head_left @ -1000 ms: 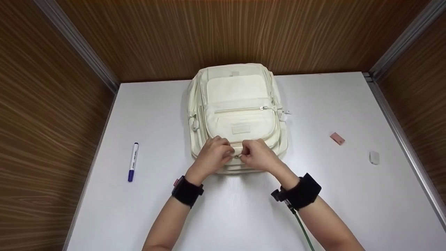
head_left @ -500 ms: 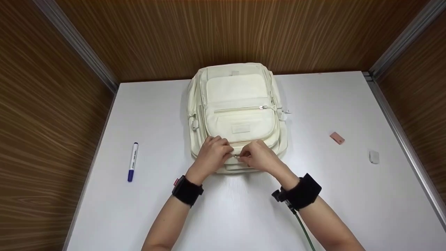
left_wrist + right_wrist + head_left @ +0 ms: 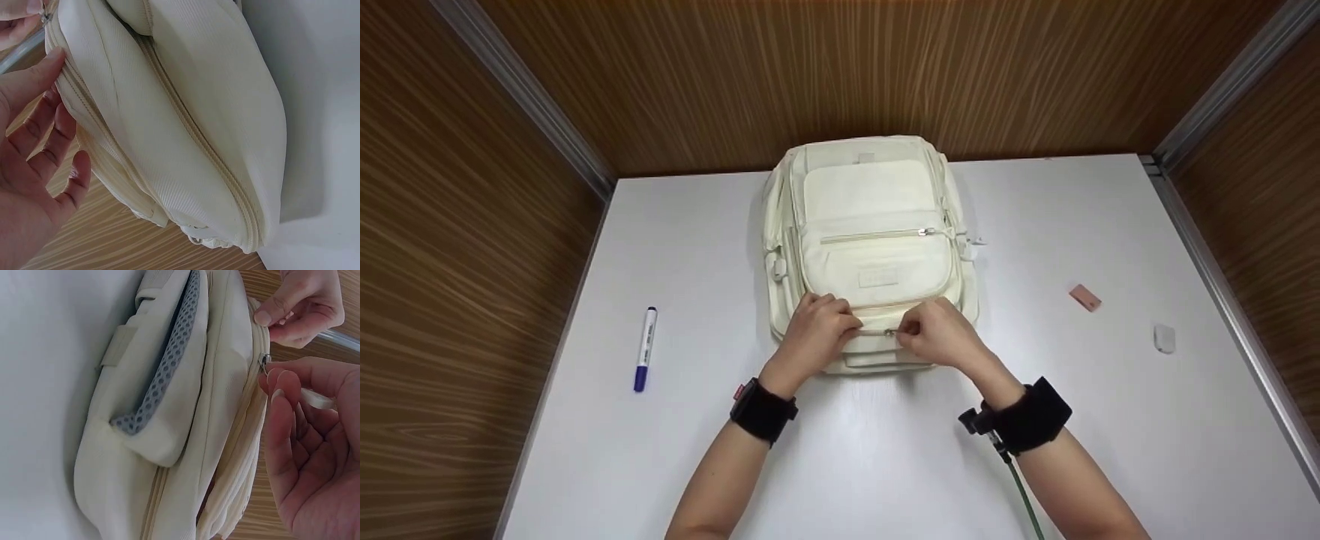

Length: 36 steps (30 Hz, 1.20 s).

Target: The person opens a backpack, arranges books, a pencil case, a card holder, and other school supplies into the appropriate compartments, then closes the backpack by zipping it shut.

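A cream backpack lies on the white table, its front with several zips facing up. My left hand pinches the fabric edge beside a zip at the backpack's near end. In the left wrist view, the thumb of the left hand presses on this edge, with the other fingers behind it. My right hand pinches the pull of the metal zip slider, a little right of the left hand. Part of the pull is hidden by the fingertips. Beyond the slider, the right wrist view shows a gap along the zip.
A white marker with a blue cap lies left of the backpack. To the right are a small pink block and a small white object. Wood-patterned panels stand around the table. A green cable trails from the right wristband.
My right hand has moved right along the zip, taking the slider away from the left hand. The left hand stays in place and the backpack has hardly moved.
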{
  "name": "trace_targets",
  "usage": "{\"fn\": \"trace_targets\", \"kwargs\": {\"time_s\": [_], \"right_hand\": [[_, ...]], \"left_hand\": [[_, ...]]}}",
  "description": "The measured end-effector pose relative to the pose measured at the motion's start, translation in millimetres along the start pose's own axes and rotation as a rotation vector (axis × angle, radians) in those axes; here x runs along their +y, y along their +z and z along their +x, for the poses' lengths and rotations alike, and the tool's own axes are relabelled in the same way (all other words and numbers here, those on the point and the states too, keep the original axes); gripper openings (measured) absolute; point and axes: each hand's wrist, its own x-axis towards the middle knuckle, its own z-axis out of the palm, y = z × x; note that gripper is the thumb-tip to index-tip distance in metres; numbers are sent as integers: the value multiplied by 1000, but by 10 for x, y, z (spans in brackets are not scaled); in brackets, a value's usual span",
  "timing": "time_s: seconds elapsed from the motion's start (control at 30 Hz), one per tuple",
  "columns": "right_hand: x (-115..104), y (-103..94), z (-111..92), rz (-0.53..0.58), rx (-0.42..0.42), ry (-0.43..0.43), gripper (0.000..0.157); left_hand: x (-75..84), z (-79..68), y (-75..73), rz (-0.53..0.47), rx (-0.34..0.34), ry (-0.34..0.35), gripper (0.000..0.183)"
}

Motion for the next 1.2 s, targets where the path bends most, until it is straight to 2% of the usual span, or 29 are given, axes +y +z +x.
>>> {"fn": "trace_targets", "kwargs": {"time_s": [0.2, 0.5, 0.67, 0.77, 0.97, 1.1, 1.2], "right_hand": [[141, -100, -89, 53, -25, 89, 10], [305, -239, -164, 50, 16, 188, 10], [370, -292, -191, 18, 49, 193, 10], [383, -307, -204, 0, 60, 199, 11], [375, -292, -217, -6, 42, 188, 11], [363, -280, -222, -12, 28, 191, 9], [358, -268, -220, -12, 18, 216, 8]], "left_hand": [[1, 0, -4, -2, 4, 11, 7], [-23, -19, 2, -10, 19, 14, 6], [-68, -28, -33, -16, 23, 37, 6], [-102, -38, -81, -14, 24, 27, 5], [-130, -60, -153, 1, -38, -18, 4], [-121, -62, -149, 1, -78, 2, 6], [-102, -50, -125, 1, -71, 22, 10]]}}
